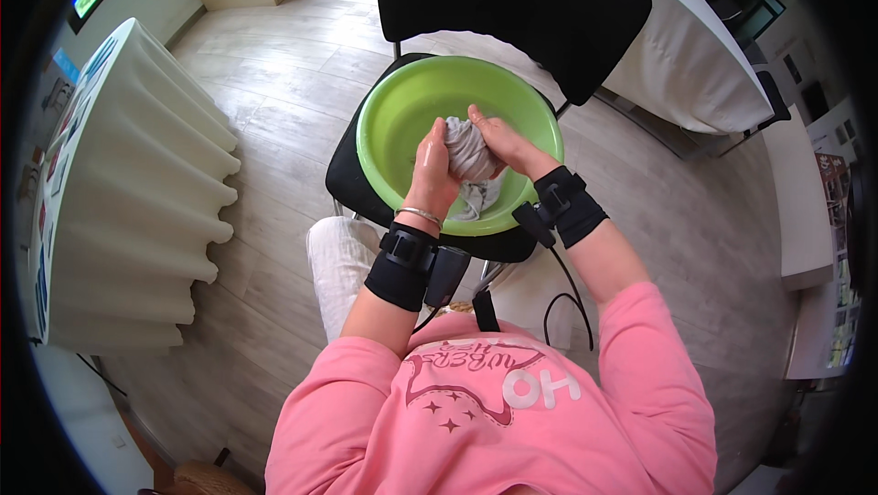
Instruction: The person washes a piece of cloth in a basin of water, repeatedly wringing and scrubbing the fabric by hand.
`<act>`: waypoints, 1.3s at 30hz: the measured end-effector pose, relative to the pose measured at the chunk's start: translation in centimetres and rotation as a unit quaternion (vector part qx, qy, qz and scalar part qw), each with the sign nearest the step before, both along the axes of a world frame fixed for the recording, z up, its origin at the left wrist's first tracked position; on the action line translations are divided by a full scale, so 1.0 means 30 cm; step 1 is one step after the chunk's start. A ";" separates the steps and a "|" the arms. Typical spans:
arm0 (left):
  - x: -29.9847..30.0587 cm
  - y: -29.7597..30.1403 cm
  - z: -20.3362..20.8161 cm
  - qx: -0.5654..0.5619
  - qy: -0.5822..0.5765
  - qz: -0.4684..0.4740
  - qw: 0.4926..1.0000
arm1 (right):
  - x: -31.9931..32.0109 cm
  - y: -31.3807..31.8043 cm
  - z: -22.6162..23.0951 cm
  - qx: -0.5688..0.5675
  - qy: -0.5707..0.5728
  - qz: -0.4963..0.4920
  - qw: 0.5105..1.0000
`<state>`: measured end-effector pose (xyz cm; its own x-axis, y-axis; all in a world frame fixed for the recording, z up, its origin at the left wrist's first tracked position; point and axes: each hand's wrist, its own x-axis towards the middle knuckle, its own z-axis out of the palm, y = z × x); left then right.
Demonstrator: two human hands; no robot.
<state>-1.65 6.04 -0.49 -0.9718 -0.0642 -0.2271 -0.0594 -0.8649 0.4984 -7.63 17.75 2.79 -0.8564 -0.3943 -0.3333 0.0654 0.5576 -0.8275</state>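
A wet, bunched-up light grey cloth (469, 149) is squeezed between my two hands over a green plastic basin (384, 120). My left hand (433, 170) grips its left side, wet and shiny. On the other side, my right hand (508, 145) closes round the cloth with the thumb near its top. A loose end of the cloth hangs down inside the basin toward the near rim. The basin rests on the seat of a black chair (352, 166). Some fingertips are hidden behind the cloth.
The chair's black backrest (512, 10) rises behind the basin. At the left stands a table with a white draped cloth (151, 193); another white-covered table (681, 65) is at the far right. Black wrist straps (407, 266) with cables sit on both forearms. The floor (265, 129) is pale wood.
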 end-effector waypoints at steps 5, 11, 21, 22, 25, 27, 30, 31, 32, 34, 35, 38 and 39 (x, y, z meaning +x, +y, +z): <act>-0.021 0.009 -0.044 -0.091 0.025 -0.002 0.996 | -0.025 0.030 -0.108 -0.112 0.095 0.040 0.988; -0.012 0.001 -0.066 -0.116 -0.005 0.018 0.993 | 0.120 -0.058 0.014 0.042 0.346 0.041 0.937; -0.010 0.050 -0.061 -0.106 -0.036 0.075 0.991 | 0.115 -0.076 0.003 0.078 0.395 0.036 0.915; -0.006 0.057 -0.064 -0.106 -0.037 0.075 0.991 | 0.111 -0.078 0.001 0.101 0.392 0.045 0.913; -0.016 0.067 -0.071 -0.085 -0.075 0.084 0.990 | 0.075 -0.070 -0.012 0.103 0.374 0.050 0.920; -0.008 0.050 -0.084 -0.174 -0.114 0.052 0.977 | 0.071 -0.060 0.006 0.080 0.353 0.054 0.931; 0.002 0.033 -0.079 -0.326 -0.038 0.073 0.942 | 0.044 0.000 0.048 0.140 0.285 -0.018 0.948; 0.012 0.041 -0.061 -0.325 -0.036 0.072 0.942 | 0.018 0.043 0.035 0.141 0.286 -0.020 0.948; 0.044 0.053 0.009 -0.322 -0.025 0.023 0.946 | 0.007 0.075 0.046 0.126 0.284 -0.033 0.950; 0.046 0.044 -0.010 -0.347 0.004 -0.015 0.938 | 0.000 0.091 0.089 0.059 0.253 -0.022 0.965; 0.046 0.043 -0.025 -0.358 0.018 -0.034 0.933 | 0.007 0.094 0.100 0.059 0.254 -0.018 0.965; 0.035 0.030 -0.033 -0.460 0.080 -0.115 0.877 | 0.052 0.099 0.159 -0.123 0.191 -0.006 0.974; 0.035 0.031 -0.050 -0.459 0.079 -0.113 0.878 | 0.060 0.108 0.155 -0.122 0.190 -0.004 0.974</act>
